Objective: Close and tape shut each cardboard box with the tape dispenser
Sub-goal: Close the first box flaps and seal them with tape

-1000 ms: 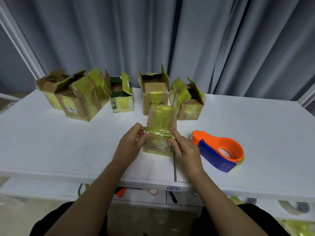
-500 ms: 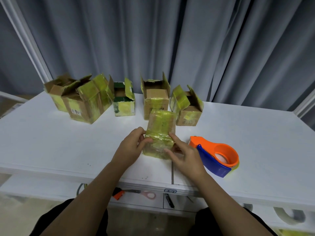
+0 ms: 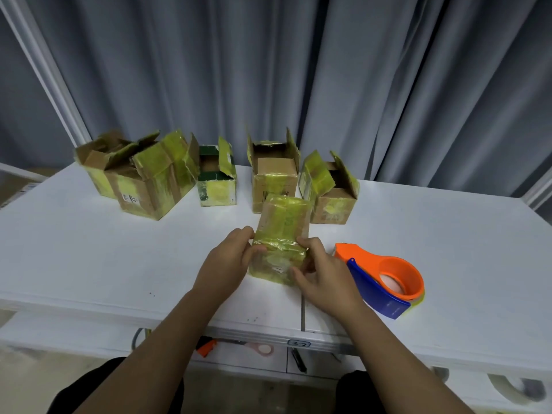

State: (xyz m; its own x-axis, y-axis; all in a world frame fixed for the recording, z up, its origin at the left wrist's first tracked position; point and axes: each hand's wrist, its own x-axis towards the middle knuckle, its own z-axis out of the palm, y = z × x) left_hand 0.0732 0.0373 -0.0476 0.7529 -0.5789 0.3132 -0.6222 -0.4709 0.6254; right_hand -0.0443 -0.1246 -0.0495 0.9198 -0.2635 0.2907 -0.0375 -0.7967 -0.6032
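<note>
A small closed cardboard box (image 3: 282, 234), wrapped in yellow-green tape, stands on the white table (image 3: 89, 258) in front of me. My left hand (image 3: 230, 261) grips its left side, thumb on the front face. My right hand (image 3: 322, 276) holds its right side, fingers curled against the front. The orange and blue tape dispenser (image 3: 385, 282) lies on the table just right of my right hand, untouched. Behind stand several open boxes: a large one (image 3: 155, 180), a green-edged one (image 3: 216, 177), a tall one (image 3: 273, 180) and one with raised flaps (image 3: 331, 192).
Grey curtains (image 3: 298, 70) hang behind the table. On a lower shelf under the front edge lie scissors (image 3: 239, 346) with an orange handle and a dark pen (image 3: 298, 360). A seam (image 3: 302, 312) splits the tabletop below the box.
The view has tilted slightly, so the table sits lower in frame. My right hand slid down from the top edge to the lower front of the box. The box stays in place.
</note>
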